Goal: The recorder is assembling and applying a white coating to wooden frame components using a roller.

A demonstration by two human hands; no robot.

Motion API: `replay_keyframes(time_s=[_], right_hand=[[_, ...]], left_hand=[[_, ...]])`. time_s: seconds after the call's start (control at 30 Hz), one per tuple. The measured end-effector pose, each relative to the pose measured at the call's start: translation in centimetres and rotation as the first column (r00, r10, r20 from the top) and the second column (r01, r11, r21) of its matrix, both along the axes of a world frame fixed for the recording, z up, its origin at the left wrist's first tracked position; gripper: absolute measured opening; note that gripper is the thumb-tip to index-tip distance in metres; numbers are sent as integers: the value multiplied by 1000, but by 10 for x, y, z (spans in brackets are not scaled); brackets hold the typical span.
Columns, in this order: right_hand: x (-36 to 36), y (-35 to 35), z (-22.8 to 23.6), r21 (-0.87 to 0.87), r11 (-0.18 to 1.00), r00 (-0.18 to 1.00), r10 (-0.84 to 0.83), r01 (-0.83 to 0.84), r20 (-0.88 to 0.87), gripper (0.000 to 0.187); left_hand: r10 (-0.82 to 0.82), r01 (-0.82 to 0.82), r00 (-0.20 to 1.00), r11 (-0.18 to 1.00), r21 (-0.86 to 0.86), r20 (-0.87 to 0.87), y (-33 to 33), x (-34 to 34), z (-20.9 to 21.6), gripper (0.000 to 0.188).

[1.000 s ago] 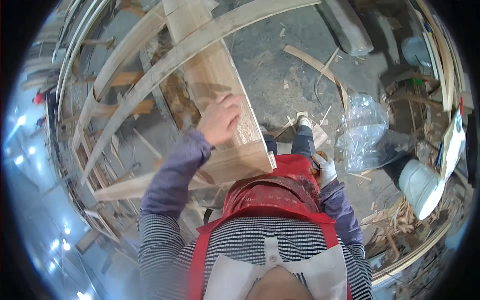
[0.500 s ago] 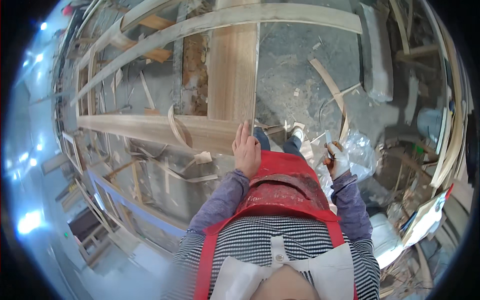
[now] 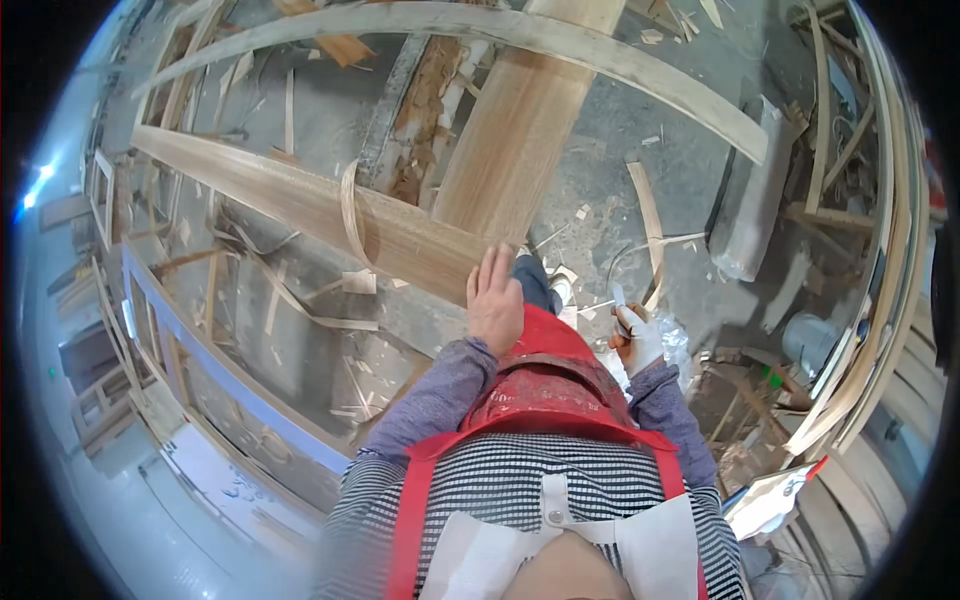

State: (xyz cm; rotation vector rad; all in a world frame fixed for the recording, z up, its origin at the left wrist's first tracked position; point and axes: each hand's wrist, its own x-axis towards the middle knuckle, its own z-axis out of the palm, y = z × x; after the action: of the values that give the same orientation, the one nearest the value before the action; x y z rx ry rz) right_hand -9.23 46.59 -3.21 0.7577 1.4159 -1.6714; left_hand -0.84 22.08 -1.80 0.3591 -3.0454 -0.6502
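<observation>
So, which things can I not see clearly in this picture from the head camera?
- Tool in the right hand: head view, only a thin blade-like tip shows above the glove; its kind is unclear.
- Left hand on the wooden plank: its palm side is hidden, so the contact cannot be told.
- Feet: mostly hidden by the red apron.
- Wooden frames: bent and cut off at the fisheye rim.
</observation>
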Motion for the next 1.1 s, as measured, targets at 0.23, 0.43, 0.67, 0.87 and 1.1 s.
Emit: replay_keyframes(time_s=[0.23, 0.43, 0.67, 0.87, 1.1], right_hand=[[-44, -29, 10, 40, 986, 987, 161, -159, -31, 23], [-78, -57, 22, 73, 982, 984, 177, -176, -10, 16], [-123, -93, 27, 7, 912, 911, 408, -409, 62, 19], [-189, -118, 22, -93, 731, 736, 677, -676, -16, 17], [-255, -136, 27, -187, 420, 448, 883, -888, -143, 17]], left_hand=[[-140, 130, 989, 976, 172, 47, -21, -8, 17, 15], [-108, 95, 973, 993, 72, 204, -49, -2, 25, 23], [-25, 24, 987, 1000, 4, 159, -46, -7, 17, 22], [362, -368, 929, 924, 99, 76, 7, -14, 25, 12], [737, -245, 217, -594, 766, 641, 63, -77, 23, 12]])
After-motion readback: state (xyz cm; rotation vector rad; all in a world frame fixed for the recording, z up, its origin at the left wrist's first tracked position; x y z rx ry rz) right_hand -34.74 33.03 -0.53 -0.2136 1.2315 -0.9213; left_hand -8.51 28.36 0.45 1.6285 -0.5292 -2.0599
